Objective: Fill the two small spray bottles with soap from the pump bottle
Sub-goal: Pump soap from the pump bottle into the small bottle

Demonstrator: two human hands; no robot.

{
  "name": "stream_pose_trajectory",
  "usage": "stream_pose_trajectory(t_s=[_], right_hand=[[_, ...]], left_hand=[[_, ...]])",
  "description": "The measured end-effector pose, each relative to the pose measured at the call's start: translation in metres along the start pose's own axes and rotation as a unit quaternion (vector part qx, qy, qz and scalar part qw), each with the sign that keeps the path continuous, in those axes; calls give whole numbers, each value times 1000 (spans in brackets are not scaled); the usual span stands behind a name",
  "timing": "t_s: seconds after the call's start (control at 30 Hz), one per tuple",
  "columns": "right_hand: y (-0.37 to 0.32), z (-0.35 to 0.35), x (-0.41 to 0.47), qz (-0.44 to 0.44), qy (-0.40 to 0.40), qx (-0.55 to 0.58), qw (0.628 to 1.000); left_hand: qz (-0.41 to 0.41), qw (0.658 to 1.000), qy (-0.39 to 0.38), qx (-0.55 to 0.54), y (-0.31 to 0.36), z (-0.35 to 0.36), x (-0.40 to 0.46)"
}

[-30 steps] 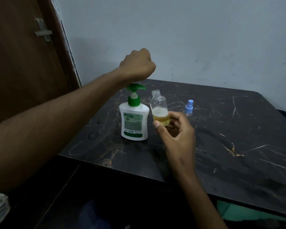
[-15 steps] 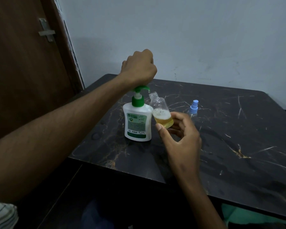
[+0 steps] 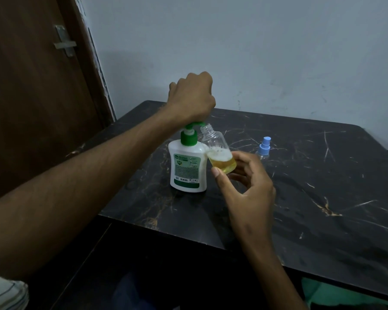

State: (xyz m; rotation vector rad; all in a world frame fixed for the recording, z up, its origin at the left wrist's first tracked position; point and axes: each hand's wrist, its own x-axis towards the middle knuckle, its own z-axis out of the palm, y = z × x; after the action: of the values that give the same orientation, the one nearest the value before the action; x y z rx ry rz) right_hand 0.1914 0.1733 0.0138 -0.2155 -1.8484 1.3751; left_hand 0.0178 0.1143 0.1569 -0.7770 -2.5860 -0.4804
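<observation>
left hand (image 3: 192,97) fisted on pump bottle (image 3: 188,163) head; right hand (image 3: 244,186) pinches light, slick spray bottle (image 3: 218,151) low, tilted w/ neck at nozzle; grip base firmly

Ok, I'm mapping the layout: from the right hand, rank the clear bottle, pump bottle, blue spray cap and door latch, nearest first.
1. Clear bottle: held in the right hand's fingers.
2. Pump bottle: just left of it.
3. Blue spray cap: behind, to the right.
4. Door latch: far left, on the door.

Dark marble table (image 3: 323,198), pump bottle (image 3: 187,168), blue-capped spray bottle (image 3: 264,147) standing
</observation>
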Motion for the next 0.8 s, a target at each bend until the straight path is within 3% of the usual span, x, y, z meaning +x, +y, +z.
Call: stream_pose_trajectory(t_s=[0.57, 0.8], right_hand=[[0, -1, 2, -5, 0, 11, 1000], [-1, -1, 1, -18, 2, -6, 1000]], left_hand=[[40, 998, 7, 50, 5, -1, 0], [34, 999, 7, 25, 4, -2, -1]])
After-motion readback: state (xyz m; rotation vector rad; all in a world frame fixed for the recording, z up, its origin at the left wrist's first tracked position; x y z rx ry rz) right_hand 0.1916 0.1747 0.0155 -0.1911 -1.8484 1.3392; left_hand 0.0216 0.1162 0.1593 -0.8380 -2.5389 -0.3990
